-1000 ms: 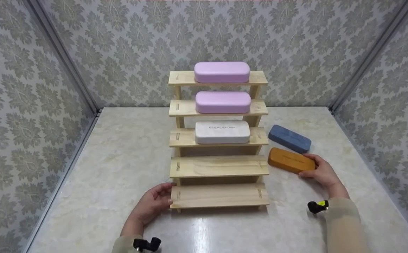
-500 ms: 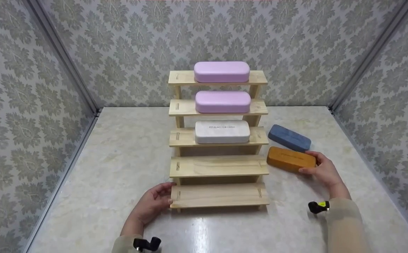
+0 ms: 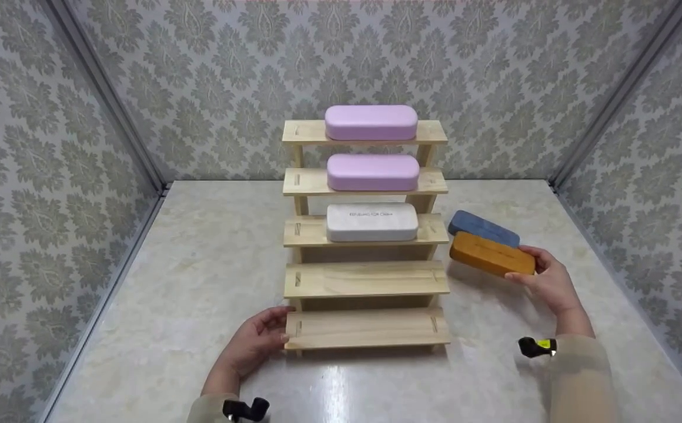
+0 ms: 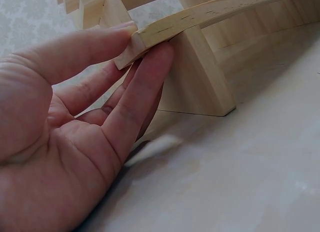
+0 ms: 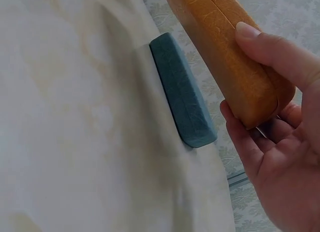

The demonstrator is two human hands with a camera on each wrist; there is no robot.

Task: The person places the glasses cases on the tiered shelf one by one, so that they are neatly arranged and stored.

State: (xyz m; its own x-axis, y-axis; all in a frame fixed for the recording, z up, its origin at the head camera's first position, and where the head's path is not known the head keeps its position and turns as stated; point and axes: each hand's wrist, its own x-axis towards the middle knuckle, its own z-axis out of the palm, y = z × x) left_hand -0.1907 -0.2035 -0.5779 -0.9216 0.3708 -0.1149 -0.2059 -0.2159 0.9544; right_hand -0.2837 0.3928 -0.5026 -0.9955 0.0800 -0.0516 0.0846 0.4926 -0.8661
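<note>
In the head view a tiered wooden rack [image 3: 367,281] stands mid-table. My left hand [image 3: 257,339] pinches the left end of its lowest shelf; in the left wrist view the thumb lies on top of the board [image 4: 172,27] and fingers curl beneath. My right hand [image 3: 548,281] grips an orange-brown glasses case [image 3: 491,254] by its right end, lifted off the table, its shadow below. The right wrist view shows the thumb on one side of the case [image 5: 230,51] and fingers underneath. A blue glasses case [image 3: 485,228] lies on the table behind, partly covered by the orange-brown one.
Two pink cases [image 3: 371,123] sit on the top two shelves, one on each. A white case [image 3: 371,222] with printed lettering rests on the middle shelf. Patterned walls [image 3: 341,59] enclose the table [image 3: 211,235] at the back and both sides.
My right hand has raised the orange-brown case from the table and moved slightly away and to the right, so it now overlaps the blue case. My left hand stays at the shelf end.
</note>
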